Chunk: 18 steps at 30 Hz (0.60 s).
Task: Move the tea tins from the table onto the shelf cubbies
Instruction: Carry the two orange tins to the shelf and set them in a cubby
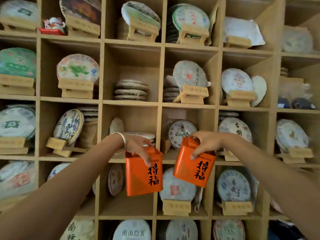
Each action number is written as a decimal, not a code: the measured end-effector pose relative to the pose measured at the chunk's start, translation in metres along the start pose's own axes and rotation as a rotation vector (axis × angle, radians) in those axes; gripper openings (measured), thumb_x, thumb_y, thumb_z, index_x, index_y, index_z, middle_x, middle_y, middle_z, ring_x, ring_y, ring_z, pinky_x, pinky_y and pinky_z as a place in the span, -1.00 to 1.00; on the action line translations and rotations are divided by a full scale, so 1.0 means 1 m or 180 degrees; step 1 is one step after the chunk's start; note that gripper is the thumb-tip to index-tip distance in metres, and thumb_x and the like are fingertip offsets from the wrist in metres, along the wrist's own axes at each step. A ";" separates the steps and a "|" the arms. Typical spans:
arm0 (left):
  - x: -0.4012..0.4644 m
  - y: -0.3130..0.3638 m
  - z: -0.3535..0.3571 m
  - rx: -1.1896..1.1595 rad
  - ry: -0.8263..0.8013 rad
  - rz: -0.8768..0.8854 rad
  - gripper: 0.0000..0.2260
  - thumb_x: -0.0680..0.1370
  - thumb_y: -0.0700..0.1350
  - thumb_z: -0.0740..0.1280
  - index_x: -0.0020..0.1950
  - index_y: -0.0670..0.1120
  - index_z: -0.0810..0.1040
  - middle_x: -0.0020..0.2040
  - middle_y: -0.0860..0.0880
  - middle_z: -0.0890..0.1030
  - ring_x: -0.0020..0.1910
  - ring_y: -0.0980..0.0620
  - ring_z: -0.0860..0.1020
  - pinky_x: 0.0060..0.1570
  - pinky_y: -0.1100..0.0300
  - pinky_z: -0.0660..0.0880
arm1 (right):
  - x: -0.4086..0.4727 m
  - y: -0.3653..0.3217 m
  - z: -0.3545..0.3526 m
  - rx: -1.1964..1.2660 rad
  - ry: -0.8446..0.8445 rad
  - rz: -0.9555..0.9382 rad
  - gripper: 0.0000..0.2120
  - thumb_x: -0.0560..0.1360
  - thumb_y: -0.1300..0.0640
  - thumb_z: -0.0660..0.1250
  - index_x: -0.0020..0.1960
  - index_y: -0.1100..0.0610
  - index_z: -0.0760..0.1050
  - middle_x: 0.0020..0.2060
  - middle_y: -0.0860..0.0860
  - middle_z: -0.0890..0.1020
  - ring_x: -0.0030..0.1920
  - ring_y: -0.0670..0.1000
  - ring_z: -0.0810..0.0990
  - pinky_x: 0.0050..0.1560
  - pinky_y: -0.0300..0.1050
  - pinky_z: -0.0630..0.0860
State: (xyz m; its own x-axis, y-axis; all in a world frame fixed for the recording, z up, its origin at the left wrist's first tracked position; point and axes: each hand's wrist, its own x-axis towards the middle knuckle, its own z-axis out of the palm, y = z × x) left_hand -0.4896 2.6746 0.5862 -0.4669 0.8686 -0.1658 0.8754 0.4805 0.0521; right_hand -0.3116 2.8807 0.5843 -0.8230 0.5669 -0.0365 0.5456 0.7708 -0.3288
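Two orange tea tins with black characters hang in the air in front of the wooden shelf wall (161, 104). My left hand (138, 146) grips the top of the left tin (142, 177), thumb down its front face. My right hand (204, 142) holds the right tin (192, 168) by its top, and this tin tilts to the left. Both tins hover before the cubby row that holds a low stack of tea cakes (138, 135) and a wrapped cake (181, 132). The table is out of view.
Nearly every cubby holds wrapped round tea cakes on small wooden stands (76, 89). The middle cubby (131, 66) contains only a low stack of cakes (130, 90) with room above. A red and white figurine (53, 25) sits at the upper left.
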 end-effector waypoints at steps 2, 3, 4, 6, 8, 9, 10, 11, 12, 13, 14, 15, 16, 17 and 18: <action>0.047 -0.024 -0.001 -0.0447 -0.0121 0.0331 -0.34 0.44 -0.06 0.46 0.45 0.05 0.21 0.39 -0.15 0.40 0.26 -0.17 0.48 0.24 0.00 0.48 | 0.031 0.003 -0.004 -0.0062 0.0016 -0.0027 -0.29 0.26 -0.01 0.59 0.30 0.07 0.35 0.08 0.02 0.62 0.03 0.02 0.66 0.06 0.01 0.63; 0.062 -0.031 0.000 -0.0589 -0.0111 0.0425 -0.29 0.38 0.00 0.51 0.44 0.11 0.23 0.35 -0.12 0.43 0.22 -0.15 0.51 0.19 -0.05 0.51 | 0.045 0.005 -0.007 -0.0093 0.0035 -0.0032 -0.29 0.25 -0.02 0.59 0.30 0.07 0.35 0.09 0.03 0.62 0.04 0.03 0.65 0.07 0.03 0.62; 0.076 -0.038 0.000 -0.0617 -0.0091 0.0499 -0.25 0.34 0.04 0.53 0.43 0.13 0.23 0.32 -0.09 0.45 0.19 -0.14 0.53 0.16 -0.06 0.53 | 0.060 0.007 -0.010 -0.0104 0.0063 -0.0041 -0.28 0.24 -0.03 0.60 0.30 0.06 0.35 0.10 0.04 0.61 0.04 0.05 0.65 0.08 0.05 0.62; 0.097 -0.044 -0.003 -0.0674 -0.0042 0.0600 -0.20 0.26 0.11 0.56 0.41 0.16 0.26 0.28 -0.06 0.48 0.14 -0.10 0.55 0.12 -0.03 0.56 | 0.085 0.011 -0.015 -0.0107 0.0128 -0.0091 -0.25 0.21 -0.05 0.60 0.30 0.05 0.34 0.11 0.03 0.61 0.04 0.05 0.65 0.09 0.06 0.61; 0.117 -0.052 -0.002 -0.0764 -0.0035 0.0601 -0.15 0.19 0.15 0.57 0.40 0.18 0.26 0.25 -0.03 0.50 0.10 -0.07 0.57 0.06 0.01 0.58 | 0.109 0.015 -0.016 -0.0108 0.0146 -0.0126 -0.24 0.21 -0.09 0.58 0.30 0.03 0.34 0.08 0.01 0.62 0.02 0.02 0.65 0.05 0.01 0.63; 0.123 -0.055 -0.003 -0.0832 -0.0093 0.0587 -0.15 0.20 0.14 0.57 0.40 0.18 0.25 0.25 -0.03 0.50 0.10 -0.07 0.57 0.05 0.02 0.59 | 0.120 0.016 -0.016 -0.0100 0.0136 -0.0132 -0.26 0.22 -0.09 0.58 0.30 0.01 0.34 0.05 -0.01 0.62 0.00 0.00 0.65 -0.01 -0.05 0.64; 0.129 -0.057 -0.002 -0.0873 -0.0156 0.0578 -0.16 0.22 0.12 0.57 0.41 0.18 0.24 0.26 -0.04 0.50 0.10 -0.08 0.57 0.03 0.02 0.59 | 0.130 0.017 -0.015 -0.0098 0.0117 -0.0137 -0.28 0.24 -0.09 0.57 0.29 0.01 0.33 0.03 -0.03 0.61 -0.03 -0.02 0.65 -0.10 -0.13 0.64; 0.134 -0.060 -0.001 -0.0872 -0.0205 0.0559 -0.17 0.24 0.10 0.57 0.41 0.18 0.23 0.27 -0.05 0.49 0.12 -0.09 0.57 0.03 0.02 0.59 | 0.139 0.018 -0.015 -0.0103 0.0092 -0.0135 -0.31 0.26 -0.08 0.57 0.28 0.01 0.34 0.00 -0.04 0.61 -0.06 -0.04 0.65 -0.21 -0.22 0.62; 0.140 -0.061 -0.001 -0.0890 -0.0229 0.0550 -0.19 0.26 0.08 0.57 0.41 0.18 0.23 0.29 -0.05 0.48 0.13 -0.10 0.56 0.04 0.01 0.59 | 0.148 0.018 -0.015 -0.0122 0.0058 -0.0132 -0.33 0.27 -0.06 0.56 0.27 0.02 0.35 -0.01 -0.05 0.61 -0.08 -0.05 0.65 -0.28 -0.27 0.60; 0.144 -0.063 -0.001 -0.0900 -0.0232 0.0530 -0.19 0.27 0.07 0.57 0.42 0.18 0.23 0.30 -0.05 0.47 0.15 -0.11 0.55 0.05 0.00 0.59 | 0.157 0.018 -0.015 -0.0158 0.0016 -0.0140 -0.34 0.27 -0.06 0.56 0.27 0.04 0.36 -0.01 -0.04 0.62 -0.08 -0.05 0.66 -0.30 -0.27 0.59; 0.148 -0.063 -0.001 -0.0931 -0.0225 0.0512 -0.20 0.28 0.07 0.56 0.41 0.19 0.22 0.30 -0.05 0.46 0.15 -0.11 0.54 0.05 0.00 0.59 | 0.165 0.017 -0.015 -0.0204 -0.0037 -0.0148 -0.33 0.27 -0.05 0.56 0.28 0.04 0.36 0.00 -0.03 0.62 -0.07 -0.04 0.66 -0.26 -0.25 0.60; 0.153 -0.065 -0.002 -0.0957 -0.0227 0.0491 -0.20 0.28 0.07 0.56 0.41 0.19 0.22 0.31 -0.04 0.46 0.15 -0.11 0.54 0.04 0.01 0.59 | 0.173 0.016 -0.015 -0.0262 -0.0091 -0.0154 -0.31 0.26 -0.05 0.56 0.30 0.03 0.36 0.02 -0.02 0.61 -0.06 -0.04 0.66 -0.20 -0.20 0.62; 0.157 -0.067 -0.003 -0.0959 -0.0219 0.0506 -0.20 0.28 0.07 0.56 0.41 0.19 0.22 0.31 -0.04 0.46 0.15 -0.10 0.54 0.01 0.04 0.60 | 0.180 0.014 -0.014 -0.0334 -0.0136 -0.0166 -0.30 0.26 -0.06 0.56 0.30 0.02 0.35 0.04 -0.02 0.61 -0.03 -0.02 0.65 -0.12 -0.14 0.64; 0.161 -0.069 -0.004 -0.0971 -0.0239 0.0513 -0.21 0.28 0.07 0.56 0.41 0.19 0.22 0.30 -0.03 0.46 0.14 -0.09 0.54 -0.03 0.08 0.61 | 0.188 0.012 -0.011 -0.0402 -0.0176 -0.0183 -0.28 0.26 -0.06 0.56 0.32 0.02 0.34 0.06 0.00 0.60 -0.01 0.00 0.65 -0.04 -0.07 0.64; 0.163 -0.069 -0.004 -0.0979 -0.0259 0.0521 -0.21 0.29 0.06 0.56 0.41 0.19 0.22 0.29 -0.02 0.46 0.12 -0.07 0.55 -0.07 0.12 0.61 | 0.194 0.010 -0.009 -0.0453 -0.0211 -0.0204 -0.27 0.26 -0.06 0.56 0.33 0.03 0.33 0.09 0.02 0.60 0.02 0.02 0.64 0.01 -0.02 0.64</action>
State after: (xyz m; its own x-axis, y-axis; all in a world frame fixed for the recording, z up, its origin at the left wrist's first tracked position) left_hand -0.6266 2.7840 0.5596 -0.3011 0.9306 -0.2080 0.8535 0.3603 0.3765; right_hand -0.4643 3.0012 0.5822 -0.8628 0.4986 -0.0834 0.5048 0.8408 -0.1956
